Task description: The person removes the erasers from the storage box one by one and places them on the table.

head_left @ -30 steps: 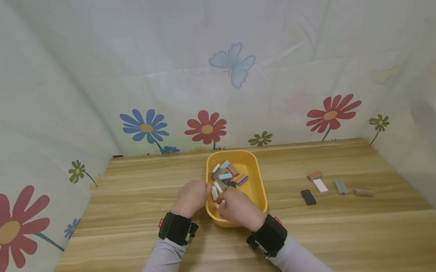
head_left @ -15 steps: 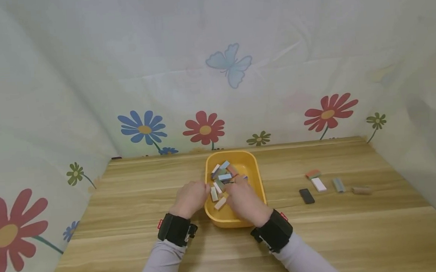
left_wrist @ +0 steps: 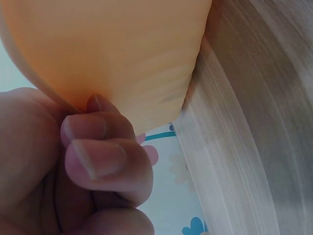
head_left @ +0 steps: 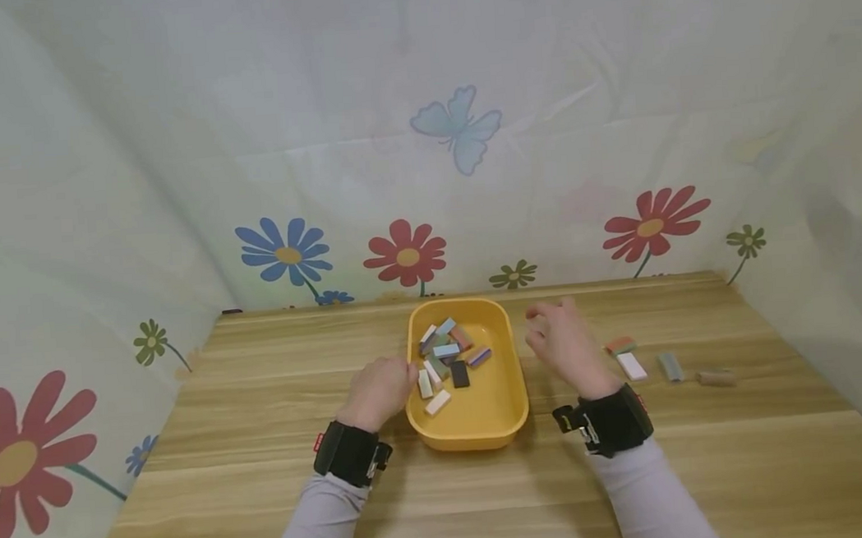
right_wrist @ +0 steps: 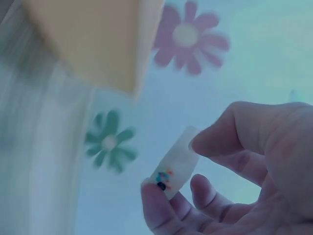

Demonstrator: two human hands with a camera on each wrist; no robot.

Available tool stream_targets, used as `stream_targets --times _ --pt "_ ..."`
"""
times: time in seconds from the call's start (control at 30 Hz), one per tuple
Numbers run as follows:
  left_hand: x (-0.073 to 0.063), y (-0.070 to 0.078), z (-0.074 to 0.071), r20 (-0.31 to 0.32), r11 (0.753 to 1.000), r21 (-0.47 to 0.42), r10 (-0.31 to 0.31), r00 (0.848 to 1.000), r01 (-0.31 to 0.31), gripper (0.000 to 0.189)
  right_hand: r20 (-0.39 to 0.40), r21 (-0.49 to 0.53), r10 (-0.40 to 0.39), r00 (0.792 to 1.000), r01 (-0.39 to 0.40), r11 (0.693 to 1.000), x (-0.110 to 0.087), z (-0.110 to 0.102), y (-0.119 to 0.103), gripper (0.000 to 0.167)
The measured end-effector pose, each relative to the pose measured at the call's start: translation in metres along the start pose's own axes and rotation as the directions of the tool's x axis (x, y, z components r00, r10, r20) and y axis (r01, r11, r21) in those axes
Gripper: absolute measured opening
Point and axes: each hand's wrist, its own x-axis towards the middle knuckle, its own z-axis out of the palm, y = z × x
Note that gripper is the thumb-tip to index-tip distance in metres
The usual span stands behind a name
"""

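A yellow plastic bin (head_left: pixel 484 414) stands on the table with several small erasers inside, mostly at its left side. Among these are a black eraser (head_left: pixel 460 374), a cream one (head_left: pixel 437 402) and a light blue one (head_left: pixel 447 350). My left hand (head_left: pixel 379 391) grips the bin's left rim; in the left wrist view its curled fingers press against the outer wall. Just right of the bin, my right hand (head_left: pixel 571 351) is raised over the table. The right wrist view shows it pinching a white eraser (right_wrist: pixel 178 159) with a small coloured print between thumb and fingers.
Several erasers lie on the table at right: an orange and green one (head_left: pixel 620 345), a white one (head_left: pixel 632 366), a grey-blue one (head_left: pixel 670 367) and a brown one (head_left: pixel 716 378). A flower-printed curtain (head_left: pixel 336 176) closes off the back and sides.
My right hand has come out of the bin and moved right over the table, carrying the white eraser. It now hides the black eraser on the table. The left hand stays at the rim.
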Motion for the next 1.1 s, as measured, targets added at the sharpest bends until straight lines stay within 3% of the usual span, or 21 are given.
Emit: stream_targets --times 0.13,0.3,0.43,1.1 --pt "0.000 0.000 0.000 0.004 1.000 -0.006 -0.003 1.000 0.003 0.042 0.030 -0.013 0.062 0.998 -0.061 0.998 0.001 -0.003 0.030 0.025" --pt "0.000 0.000 0.000 0.000 1.000 -0.007 -0.001 1.000 0.001 0.042 0.111 -0.059 0.163 0.980 -0.158 0.986 0.000 -0.005 0.058 0.028" --pt "0.000 0.000 -0.001 0.001 1.000 -0.008 0.002 1.000 -0.002 0.041 0.118 -0.067 0.177 0.977 -0.170 0.983 -0.003 -0.005 0.070 0.024" --pt "0.002 -0.002 0.001 0.006 1.000 -0.007 -0.013 1.000 0.013 0.041 0.159 -0.119 0.187 0.969 -0.169 0.978 -0.007 0.009 0.083 0.019"
